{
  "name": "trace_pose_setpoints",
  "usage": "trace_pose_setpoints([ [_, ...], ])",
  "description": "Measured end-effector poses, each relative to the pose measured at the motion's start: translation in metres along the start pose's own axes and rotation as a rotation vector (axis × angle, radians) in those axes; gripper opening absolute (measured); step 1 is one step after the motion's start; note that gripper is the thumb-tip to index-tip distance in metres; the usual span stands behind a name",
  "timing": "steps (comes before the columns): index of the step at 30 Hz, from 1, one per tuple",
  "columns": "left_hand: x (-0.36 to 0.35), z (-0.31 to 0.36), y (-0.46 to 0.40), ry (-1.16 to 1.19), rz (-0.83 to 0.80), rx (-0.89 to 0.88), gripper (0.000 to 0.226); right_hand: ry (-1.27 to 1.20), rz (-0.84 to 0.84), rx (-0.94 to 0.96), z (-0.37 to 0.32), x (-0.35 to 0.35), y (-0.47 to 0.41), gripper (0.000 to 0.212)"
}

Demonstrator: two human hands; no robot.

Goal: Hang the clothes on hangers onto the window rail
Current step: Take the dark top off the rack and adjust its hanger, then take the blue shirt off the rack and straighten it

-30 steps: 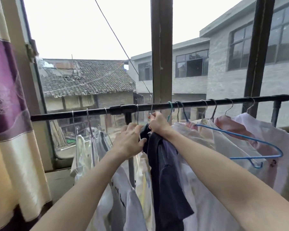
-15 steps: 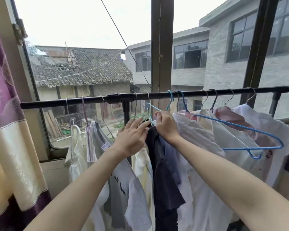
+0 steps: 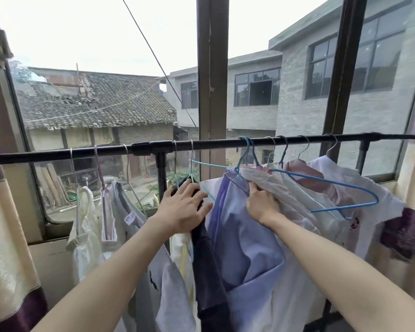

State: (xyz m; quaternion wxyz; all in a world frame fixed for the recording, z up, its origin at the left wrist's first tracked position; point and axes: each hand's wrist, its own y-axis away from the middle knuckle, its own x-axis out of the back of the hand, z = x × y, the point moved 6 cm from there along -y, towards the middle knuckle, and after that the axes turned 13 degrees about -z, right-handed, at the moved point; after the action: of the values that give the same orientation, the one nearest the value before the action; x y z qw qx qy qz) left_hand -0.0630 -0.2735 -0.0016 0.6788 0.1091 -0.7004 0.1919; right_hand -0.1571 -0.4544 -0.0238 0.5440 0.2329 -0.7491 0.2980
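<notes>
A black window rail [image 3: 213, 143] runs across the window at chest height, carrying several hangers with clothes. My left hand [image 3: 186, 207] rests on the top of a dark navy garment [image 3: 209, 271] that hangs from a metal hanger hook [image 3: 191, 161] on the rail. My right hand [image 3: 261, 203] grips a bunch of white cloth [image 3: 276, 185] beside a lilac shirt [image 3: 244, 240] on a light blue hanger [image 3: 243, 154]. A bare blue hanger [image 3: 333, 185] sticks out to the right over pale clothes.
White and grey garments [image 3: 120, 212] hang at the rail's left part. A vertical rail support [image 3: 161, 168] stands just left of my left hand. Purple and cream curtains [image 3: 7, 236] frame both sides. A brown window post [image 3: 212, 80] rises behind the rail.
My hands have moved apart: the left stays on the dark garment, the right has shifted right and grabbed the white cloth, uncovering the lilac shirt. The camera has tilted up slightly.
</notes>
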Motion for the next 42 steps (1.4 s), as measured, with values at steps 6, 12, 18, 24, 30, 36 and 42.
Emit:
trace_pose_setpoints([
  [6, 0.002, 0.005, 0.0, -0.064, -0.076, 0.096, 0.045, -0.117, -0.006, -0.088, 0.053, 0.03, 0.002, 0.032],
  [12, 0.009, 0.02, -0.012, -0.206, -0.134, 0.253, 0.04, -0.302, 0.043, 0.084, 0.056, 0.051, 0.015, 0.027],
  [18, 0.01, 0.048, -0.03, -0.208, -0.075, 0.326, 0.043, -0.488, 0.008, 0.229, 0.074, 0.081, 0.021, 0.017],
  [24, 0.019, 0.09, -0.038, -0.007, 0.247, 0.284, 0.039, -0.579, -0.083, 0.368, 0.088, 0.106, 0.043, 0.003],
  [30, 0.023, 0.139, -0.021, 0.25, 0.564, 0.127, 0.044, -0.725, -0.156, 0.322, 0.16, 0.07, 0.09, 0.016],
  [36, -0.051, 0.201, -0.027, 0.304, -0.053, -0.145, 0.039, -0.751, -0.152, 0.292, 0.226, 0.03, 0.134, 0.016],
  [42, -0.093, 0.253, -0.021, 0.423, -0.129, -0.174, 0.019, -0.636, -0.163, 0.073, 0.279, -0.006, 0.164, 0.032],
])
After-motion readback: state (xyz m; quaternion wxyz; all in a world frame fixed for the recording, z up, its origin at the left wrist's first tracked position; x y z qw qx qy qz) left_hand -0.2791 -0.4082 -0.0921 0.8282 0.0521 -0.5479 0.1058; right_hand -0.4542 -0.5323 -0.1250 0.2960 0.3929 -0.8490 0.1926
